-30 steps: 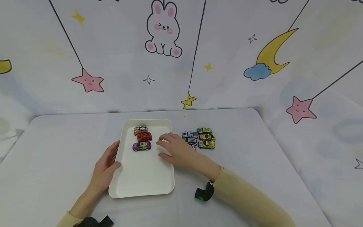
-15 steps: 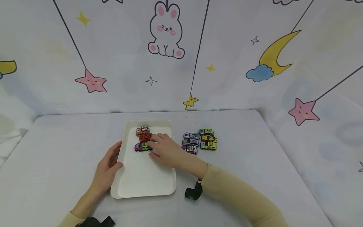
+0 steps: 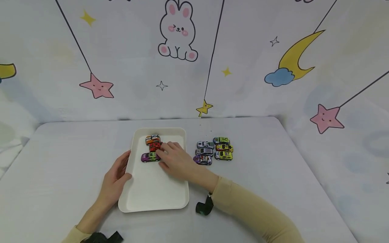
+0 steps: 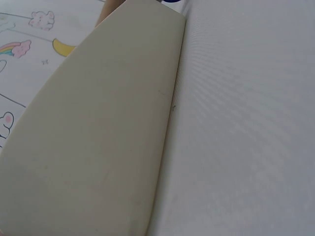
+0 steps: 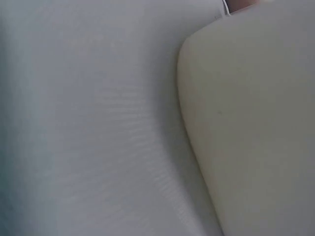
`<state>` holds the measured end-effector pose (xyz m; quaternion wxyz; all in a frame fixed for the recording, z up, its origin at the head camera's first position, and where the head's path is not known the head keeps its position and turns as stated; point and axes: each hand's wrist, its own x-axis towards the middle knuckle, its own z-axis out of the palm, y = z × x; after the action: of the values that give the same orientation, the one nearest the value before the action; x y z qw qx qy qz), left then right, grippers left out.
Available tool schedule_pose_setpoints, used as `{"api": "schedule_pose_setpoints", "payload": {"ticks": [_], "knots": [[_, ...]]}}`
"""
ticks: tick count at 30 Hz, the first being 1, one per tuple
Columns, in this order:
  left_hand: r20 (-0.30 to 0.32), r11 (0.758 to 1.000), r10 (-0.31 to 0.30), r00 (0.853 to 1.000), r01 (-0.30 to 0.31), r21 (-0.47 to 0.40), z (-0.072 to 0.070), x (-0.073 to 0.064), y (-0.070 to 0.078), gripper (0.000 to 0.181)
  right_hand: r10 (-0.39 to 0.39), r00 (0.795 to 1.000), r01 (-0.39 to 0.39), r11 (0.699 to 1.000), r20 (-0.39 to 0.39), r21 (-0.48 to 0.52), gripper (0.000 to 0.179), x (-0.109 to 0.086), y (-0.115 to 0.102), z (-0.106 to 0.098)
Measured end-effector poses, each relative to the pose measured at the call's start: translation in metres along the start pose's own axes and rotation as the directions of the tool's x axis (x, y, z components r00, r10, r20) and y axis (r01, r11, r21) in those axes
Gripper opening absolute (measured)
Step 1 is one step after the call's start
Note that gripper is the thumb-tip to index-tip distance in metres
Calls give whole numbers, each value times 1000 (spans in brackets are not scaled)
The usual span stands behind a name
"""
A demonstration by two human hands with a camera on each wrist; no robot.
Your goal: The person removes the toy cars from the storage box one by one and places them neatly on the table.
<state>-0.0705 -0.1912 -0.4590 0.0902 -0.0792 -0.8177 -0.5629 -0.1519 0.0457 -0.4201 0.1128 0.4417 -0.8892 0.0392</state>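
In the head view my left hand (image 3: 111, 180) grips the left side of a white tray (image 3: 153, 192), its thumb over the rim. Inside, toward the far end, lie an orange-and-white toy car (image 3: 152, 139), a red toy car (image 3: 155, 146) and a purple-and-green toy car (image 3: 150, 157), one below another. My right hand (image 3: 177, 162) reaches over the tray's right rim. Its fingertips touch the right end of the purple-and-green car and partly cover the red car's right end. Both wrist views show mostly sleeve, with neither hand's fingers clearly visible.
Right of the tray, several more toy cars stand in two columns, among them a purple-and-white car (image 3: 203, 160) and a yellow car (image 3: 223, 155). White cloth (image 3: 267, 189) covers the table. A printed backdrop (image 3: 127, 50) rises behind its far edge.
My right hand has moved left over the tray to the cars. The purple-and-green car has shifted slightly left. My left hand has kept its place at the tray.
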Motion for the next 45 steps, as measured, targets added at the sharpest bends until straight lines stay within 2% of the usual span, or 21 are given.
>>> {"api": "schedule_pose_setpoints", "payload": {"ticks": [7, 16, 25, 34, 37, 40, 42, 45], "knots": [[8, 1000, -6, 1000, 6, 4, 2, -2, 0, 72, -39, 999, 38, 998, -11, -55, 27, 4, -1, 0], [-5, 999, 40, 999, -40, -27, 2, -1, 3, 71, -4, 1000, 4, 1000, -10, 25, 25, 5, 0, 2], [3, 1000, 7, 1000, -8, 20, 0, -1, 2, 71, 32, 999, -33, 994, 10, 106, 26, 4, -2, 1], [-3, 1000, 12, 1000, -12, 8, 0, 0, 3, 70, 63, 997, -68, 984, 38, 163, 31, 3, 1, 2], [0, 1000, 9, 1000, -9, 14, 0, 0, 2, 70, 75, 997, -73, 977, -4, 200, 31, 2, 3, 3], [5, 1000, 2, 1000, -2, 26, 0, 0, 1, 70, 90, 991, -63, 965, -98, 254, 29, -2, 6, 4], [5, 1000, 4, 1000, -4, 24, 0, 0, -1, 71, 105, 979, -50, 954, -172, 295, 29, -6, 8, 3], [-2, 1000, 22, 1000, -22, 6, 0, 1, 0, 71, 134, 952, -30, 936, -276, 351, 29, -15, 13, 2]]}}
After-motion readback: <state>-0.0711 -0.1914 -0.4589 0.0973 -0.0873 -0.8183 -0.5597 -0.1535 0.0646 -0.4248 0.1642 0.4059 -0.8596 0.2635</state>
